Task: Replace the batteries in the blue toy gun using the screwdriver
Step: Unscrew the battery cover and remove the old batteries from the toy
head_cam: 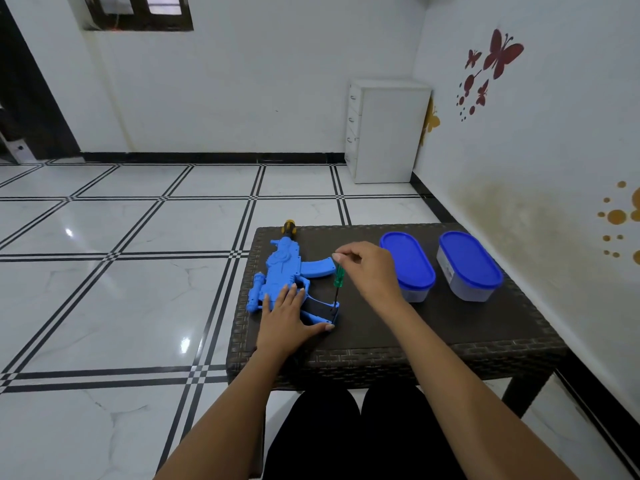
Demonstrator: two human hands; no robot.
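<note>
Item one: blue toy gun (pixel 282 271), lying flat on the left part of our dark woven desk (pixel 450 327), muzzle with the yellow-and-black tip at the far edge, grip toward us. Our left hand (pixel 285 317) lies flat on its near end, fingers (pixel 287 294) spread apart and pressing down, thumb stretched along the grip's base.

Item two: screwdriver (pixel 337 282), green handle, held nearly upright; its tip meets the grip just beyond our left thumb. Our right hand (pixel 367 268) pinches the handle's top, fingers (pixel 341 255) clamped together on it.

Items three and four: two oval tubs with blue lids (pixel 408 265) (pixel 469 263), side by side, just right of our right hand, lids on.
</note>
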